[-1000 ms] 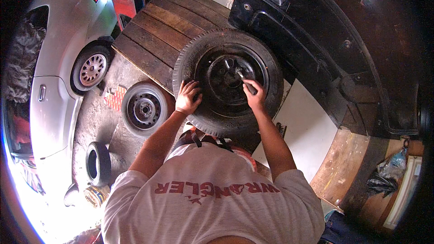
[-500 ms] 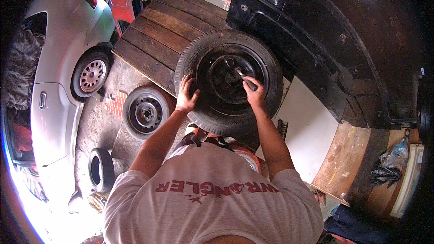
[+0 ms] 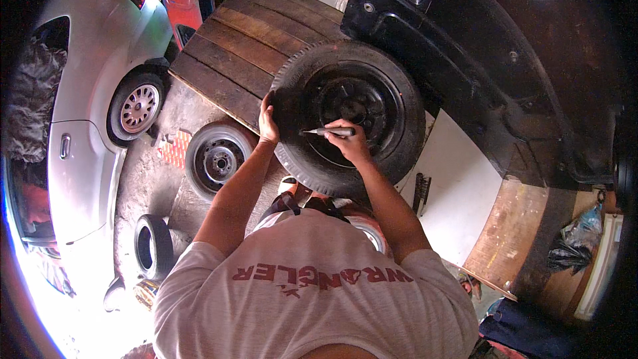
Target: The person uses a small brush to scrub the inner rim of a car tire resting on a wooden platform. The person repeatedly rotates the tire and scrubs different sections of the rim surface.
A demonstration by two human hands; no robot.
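A black tyre on a black steel rim (image 3: 399, 153) lies flat in front of me, overlapping the plank platform. My left hand (image 3: 268, 121) holds the left edge of the tyre, palm against the tread and fingers along its side. My right hand (image 3: 352, 141) is closed round the grey-black handle of a slim pointed hand tool (image 3: 329, 131), which looks like a screwdriver. Its thin metal tip points left, over the left side of the wheel. Whether the tip touches the rubber or the rim edge I cannot tell.
Left of me lies another wheel (image 3: 218, 159), with a loose tyre (image 3: 152, 246) nearer. A silver car (image 3: 86, 139) stands at the far left. The wooden planks (image 3: 232, 53) stretch behind the tyre. On the right are a black brush (image 3: 421, 193), a white board (image 3: 465, 186) and a large black panel (image 3: 458, 60).
My right hand has brought the tool from the rim's centre toward the lower left of the wheel, turning its tip leftward. My left hand has shifted from the sidewall to the tyre's outer edge.
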